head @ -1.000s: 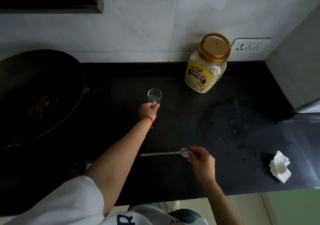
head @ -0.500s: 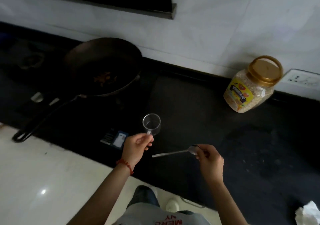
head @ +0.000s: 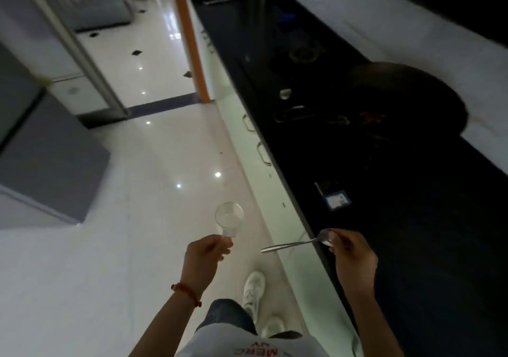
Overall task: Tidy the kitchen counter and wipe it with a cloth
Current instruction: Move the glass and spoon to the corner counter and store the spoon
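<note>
My left hand (head: 206,255) grips a small clear glass (head: 229,217) by its base, held out over the white floor, away from the counter. My right hand (head: 350,255) pinches a metal spoon (head: 294,243) by its bowl, the handle pointing left, just above the front edge of the black counter (head: 412,246). A red bracelet circles my left wrist. No cloth is in view.
A dark wok (head: 406,101) sits on the stove further along the counter, with a burner (head: 305,54) beyond it. A small blue-white card (head: 336,198) lies on the counter. White cabinet fronts with handles (head: 264,153) run below. An orange door frame (head: 189,37) stands ahead.
I have turned left along the counter. Both hands have lifted off the counter, carrying the glass and spoon over the floor. The oat jar and crumpled tissue are out of view.
</note>
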